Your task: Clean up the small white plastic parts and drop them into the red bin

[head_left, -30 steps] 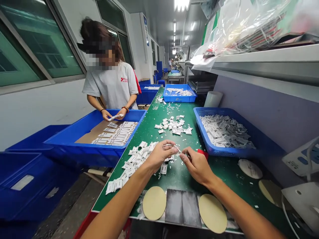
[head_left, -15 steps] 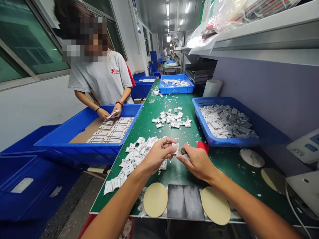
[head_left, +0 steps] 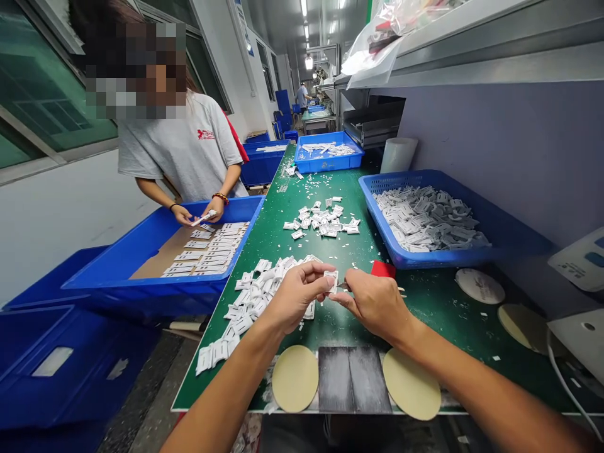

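Observation:
Between the thumb and fingers of my left hand point(head_left: 302, 290) is a small white plastic part point(head_left: 331, 281), held upright above the green table point(head_left: 349, 248). Just to its right, my right hand point(head_left: 375, 301) is closed on a small tool; the thin tip point(head_left: 343, 286) shows by the white part, and most of the tool is hidden in the fingers. A pile of similar white parts point(head_left: 257, 296) lies left of and partly behind my left hand. Farther back is a looser group of white parts point(head_left: 323, 220). A red piece point(head_left: 383, 270) lies behind my right hand.
A blue basket of white parts point(head_left: 425, 259) stands at right, a blue tray point(head_left: 329, 165) farther back. At left, a person point(head_left: 179, 151) handles strips over a blue bin point(head_left: 141, 289). Round pads point(head_left: 295, 379) and a dark plate point(head_left: 353, 380) line the front edge.
The view has shifted slightly. My right hand has turned a little, and the thin tool tip now shows near the white part. The person's hands have moved slightly over the bin.

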The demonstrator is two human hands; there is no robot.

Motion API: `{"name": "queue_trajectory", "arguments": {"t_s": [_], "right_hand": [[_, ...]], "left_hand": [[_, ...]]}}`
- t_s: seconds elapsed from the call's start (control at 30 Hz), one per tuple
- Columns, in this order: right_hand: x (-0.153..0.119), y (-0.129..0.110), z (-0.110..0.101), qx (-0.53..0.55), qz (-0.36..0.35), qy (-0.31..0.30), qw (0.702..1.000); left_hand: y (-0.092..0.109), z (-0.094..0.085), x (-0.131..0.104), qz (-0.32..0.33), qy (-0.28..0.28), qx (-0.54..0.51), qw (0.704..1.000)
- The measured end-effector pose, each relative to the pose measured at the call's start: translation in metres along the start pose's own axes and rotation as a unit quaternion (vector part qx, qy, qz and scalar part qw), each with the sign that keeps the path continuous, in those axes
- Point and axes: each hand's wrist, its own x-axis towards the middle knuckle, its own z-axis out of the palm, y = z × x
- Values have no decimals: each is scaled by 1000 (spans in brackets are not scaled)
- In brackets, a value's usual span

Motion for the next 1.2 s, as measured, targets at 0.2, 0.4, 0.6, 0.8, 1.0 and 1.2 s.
{"name": "queue_trajectory", "arguments": {"t_s": [0.2, 0.4, 0.6, 0.8, 1.0, 1.2], "right_hand": [[-1, -3, 1, -38, 6, 17, 999], [0, -5, 0, -45, 8, 35, 998], [-1, -5, 0, -37, 11, 18, 999], [-2, -6, 1, -31, 9, 15, 999], [-1, -2, 0, 93, -5, -30, 995], [6, -3, -9, 317, 36, -73, 945]], "left_hand": [[0, 1, 0, -5, 14, 0, 1000], [-1, 3, -1, -13, 14, -8, 1000], [-3, 4, 0, -17, 26, -21, 999], [-3, 4, 0, -19, 29, -27, 999], [-1, 6, 0, 9, 50, -24, 998], [1, 7, -2, 29, 36, -13, 999]]}}
